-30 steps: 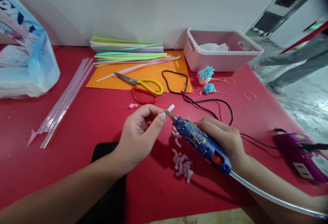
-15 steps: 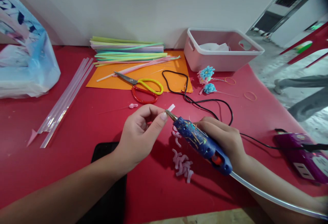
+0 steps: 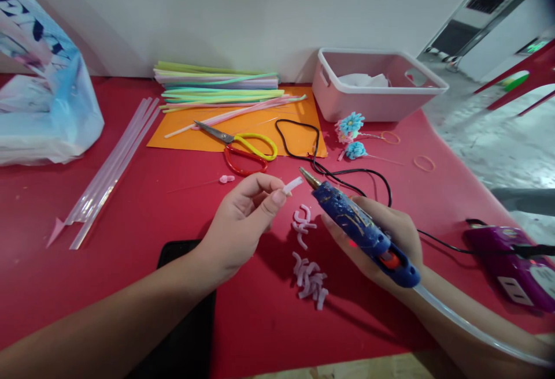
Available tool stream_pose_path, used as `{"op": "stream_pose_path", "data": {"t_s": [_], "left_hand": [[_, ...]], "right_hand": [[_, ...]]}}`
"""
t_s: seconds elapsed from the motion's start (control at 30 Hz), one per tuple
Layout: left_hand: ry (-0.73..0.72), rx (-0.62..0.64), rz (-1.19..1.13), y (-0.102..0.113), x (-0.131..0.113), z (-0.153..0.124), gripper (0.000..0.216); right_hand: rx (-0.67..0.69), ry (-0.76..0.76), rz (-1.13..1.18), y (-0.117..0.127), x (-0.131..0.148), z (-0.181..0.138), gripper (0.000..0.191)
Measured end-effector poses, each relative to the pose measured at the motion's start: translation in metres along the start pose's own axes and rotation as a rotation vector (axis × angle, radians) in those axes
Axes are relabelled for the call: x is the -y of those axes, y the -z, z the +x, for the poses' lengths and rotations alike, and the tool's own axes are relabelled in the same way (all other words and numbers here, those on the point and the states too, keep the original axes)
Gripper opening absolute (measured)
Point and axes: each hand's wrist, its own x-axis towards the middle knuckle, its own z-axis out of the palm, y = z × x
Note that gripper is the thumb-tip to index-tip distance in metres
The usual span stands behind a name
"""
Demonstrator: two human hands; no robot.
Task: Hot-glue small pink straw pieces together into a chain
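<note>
My left hand pinches a short pale pink straw piece between thumb and forefinger above the red table. My right hand grips a blue hot glue gun, its metal nozzle pointing up-left, a short gap from the straw piece. A clear glue stick trails from the gun's rear. Beneath the hands lie several cut pink straw pieces in small heaps.
Scissors with yellow and red handles rest on orange paper beside a stack of coloured straws. Clear glue sticks lie left, a plastic bag far left, a white bin, blue straw flowers, a purple power strip.
The glue gun's nozzle has pulled back to the right, away from the straw piece it was touching. My left hand has barely moved. The person passing at the right has left view.
</note>
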Motion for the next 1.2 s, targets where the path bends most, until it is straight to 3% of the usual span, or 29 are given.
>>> {"op": "stream_pose_path", "data": {"t_s": [0.3,0.43,0.53,0.77,0.9,1.2], "left_hand": [[0.007,-0.005,0.035,0.001,0.0,0.0,0.016],[0.006,-0.027,0.028,0.004,-0.001,0.008,0.013],[0.0,-0.065,0.003,0.006,-0.001,0.013,0.014],[0.007,-0.083,0.05,0.007,-0.002,0.014,0.016],[0.017,-0.082,0.053,0.006,-0.002,0.013,0.02],[0.021,-0.095,0.052,0.006,-0.003,0.012,0.021]], "right_hand": [[0.064,0.063,0.112,0.002,0.0,-0.001,0.018],[0.107,-0.069,0.113,0.002,0.0,0.003,0.013],[0.027,-0.193,0.102,0.004,-0.005,0.011,0.016],[0.026,-0.372,0.202,0.031,-0.017,0.042,0.044],[0.212,-0.485,-0.116,0.042,-0.01,0.076,0.057],[0.423,-0.523,-0.28,0.023,-0.009,0.144,0.062]]}}
